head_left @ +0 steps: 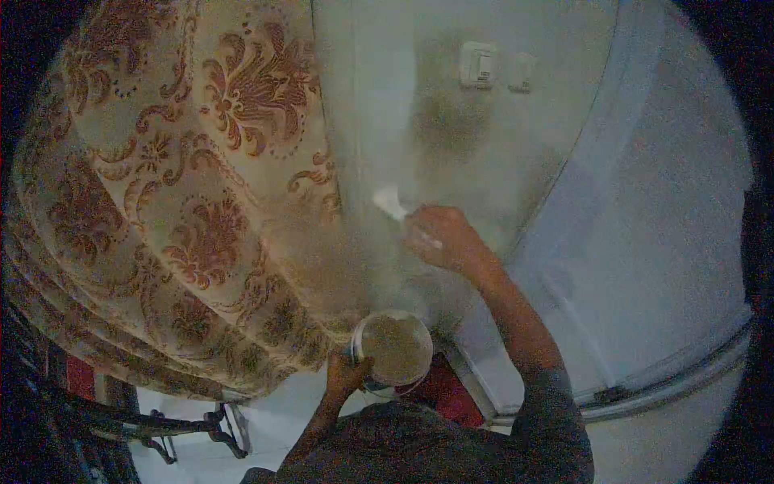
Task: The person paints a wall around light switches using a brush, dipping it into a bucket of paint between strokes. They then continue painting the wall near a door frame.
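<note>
The wall [516, 153] opens right of the curtain [258, 105], whose edge crowds the brush [390, 202]. The right hand [445, 235] is closed round its handle; bristle contact is unclear. The left hand [347, 373] grips the tub [395, 349] beside the curtain's lower edge, seemingly keeping it within reach.

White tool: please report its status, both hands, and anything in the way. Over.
Right hand gripping white tool at wall; contact unclear. Left hand holding bucket below. Curtain close on the left, could get in the way.
</note>
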`<state>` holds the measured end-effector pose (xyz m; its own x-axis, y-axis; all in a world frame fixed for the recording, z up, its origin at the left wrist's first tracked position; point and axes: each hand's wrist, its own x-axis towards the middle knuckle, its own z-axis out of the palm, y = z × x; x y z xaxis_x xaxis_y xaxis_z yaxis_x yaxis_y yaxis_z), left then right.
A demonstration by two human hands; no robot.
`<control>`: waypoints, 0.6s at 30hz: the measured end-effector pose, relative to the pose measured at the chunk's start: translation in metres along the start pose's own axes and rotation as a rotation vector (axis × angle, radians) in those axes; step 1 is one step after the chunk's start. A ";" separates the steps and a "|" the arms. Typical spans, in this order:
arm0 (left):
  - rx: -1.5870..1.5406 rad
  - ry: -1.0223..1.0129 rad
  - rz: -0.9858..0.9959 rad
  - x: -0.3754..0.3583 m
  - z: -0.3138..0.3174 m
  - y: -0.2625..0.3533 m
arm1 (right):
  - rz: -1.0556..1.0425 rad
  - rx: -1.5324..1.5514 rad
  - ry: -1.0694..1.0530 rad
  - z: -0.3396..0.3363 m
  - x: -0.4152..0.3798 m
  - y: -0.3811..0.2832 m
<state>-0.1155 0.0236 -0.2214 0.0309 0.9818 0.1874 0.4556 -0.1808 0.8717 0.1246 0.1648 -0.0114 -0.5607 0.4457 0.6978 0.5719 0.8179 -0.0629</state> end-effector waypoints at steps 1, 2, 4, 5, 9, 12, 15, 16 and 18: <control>-0.104 -0.126 -0.160 0.000 -0.005 0.002 | 0.004 0.001 -0.002 -0.003 -0.005 0.003; -0.208 -0.250 -0.318 0.000 -0.008 0.006 | 0.022 0.027 0.008 -0.018 0.000 -0.006; -0.126 -0.247 -0.316 0.004 -0.005 0.016 | 0.039 0.046 0.021 -0.050 0.015 -0.019; -0.044 -0.247 -0.314 0.005 -0.004 0.022 | 0.039 -0.008 0.114 -0.068 0.023 -0.025; -0.050 -0.282 -0.323 0.008 -0.009 0.038 | 0.015 -0.026 0.495 -0.109 0.061 -0.028; -0.025 -0.292 -0.365 0.010 0.001 0.021 | 0.107 0.401 0.669 -0.127 0.091 -0.031; 0.011 -0.249 -0.343 0.010 0.004 0.026 | 0.171 0.802 0.791 -0.121 0.111 -0.019; 0.025 -0.222 -0.305 0.009 0.007 0.024 | 0.164 0.938 0.804 -0.117 0.113 -0.012; 0.040 -0.180 -0.261 0.011 0.013 0.004 | 0.153 0.927 0.793 -0.105 0.110 -0.005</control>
<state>-0.1022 0.0341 -0.2219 0.0638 0.9899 -0.1263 0.5030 0.0774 0.8608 0.1234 0.1719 0.1410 0.1793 0.4795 0.8590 -0.2230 0.8703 -0.4392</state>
